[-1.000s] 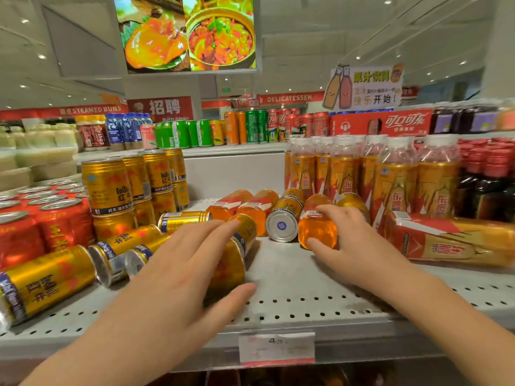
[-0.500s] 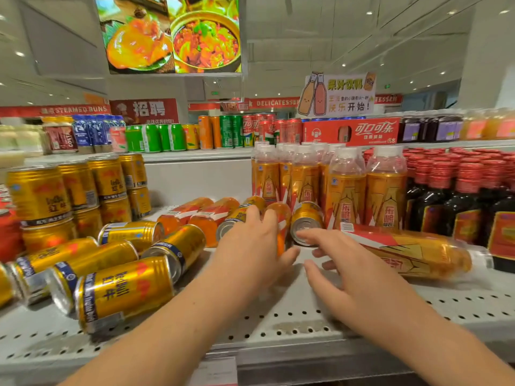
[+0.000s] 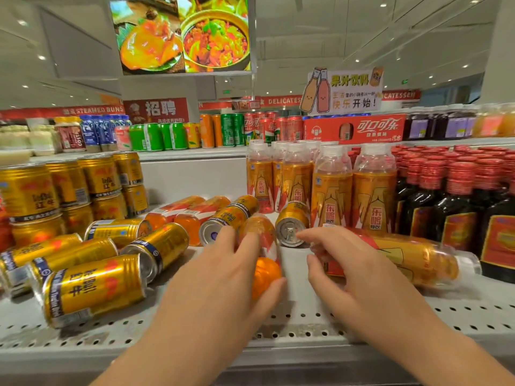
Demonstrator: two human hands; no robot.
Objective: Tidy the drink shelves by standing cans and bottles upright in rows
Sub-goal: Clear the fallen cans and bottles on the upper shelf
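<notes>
Wrapping left hand (image 3: 223, 277) round fallen bottle (image 3: 264, 270) before upright bottle row (image 3: 331, 190), with right hand (image 3: 354, 271) spread, empty. Best tilting base-down slowly, missing lying can (image 3: 291, 227) beside row.

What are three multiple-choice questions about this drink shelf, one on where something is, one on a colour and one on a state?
1. Where do the dark bottles stand?
A. Right of the upright orange bottles
B. At the far left end
C. On the floor

2. What colour are the cans lying at the left?
A. Green
B. Gold
C. Blue

3. How is the bottle under the left hand?
A. Upright
B. Upside down
C. Lying on its side

Answers: 1 A, the red-capped dark bottles fill the right end beside them. 2 B, their sides are gold with red marks. 3 C, it lies along the shelf with one end towards the camera.
</notes>
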